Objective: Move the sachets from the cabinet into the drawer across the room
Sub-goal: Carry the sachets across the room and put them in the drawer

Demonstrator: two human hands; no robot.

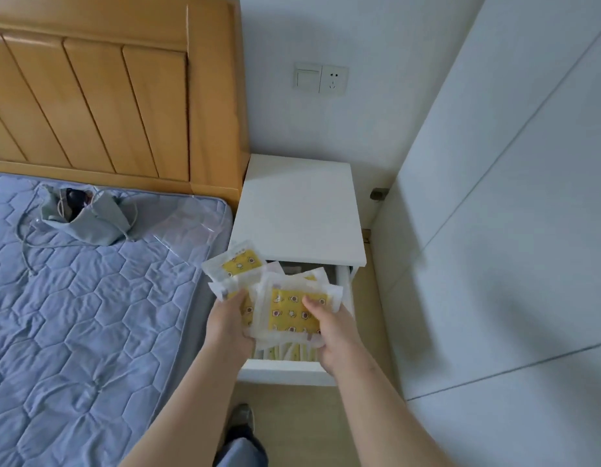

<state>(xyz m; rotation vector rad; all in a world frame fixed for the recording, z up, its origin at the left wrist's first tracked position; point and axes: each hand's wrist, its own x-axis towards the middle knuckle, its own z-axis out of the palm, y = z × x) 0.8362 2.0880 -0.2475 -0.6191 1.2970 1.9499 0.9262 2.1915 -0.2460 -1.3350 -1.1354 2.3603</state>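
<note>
Both my hands hold a fanned stack of yellow-and-white sachets above the open drawer of a white bedside cabinet. My left hand grips the stack's left side, where one sachet sticks up toward the bed. Gripping the right side is my right hand, with its thumb on the top sachet. More sachets stand on edge inside the drawer below the stack. The drawer is pulled out toward me.
A bed with a blue quilted mattress and wooden headboard stands to the left. A grey drawstring bag and a clear plastic bag lie on it. White wardrobe panels fill the right. My foot is below the drawer.
</note>
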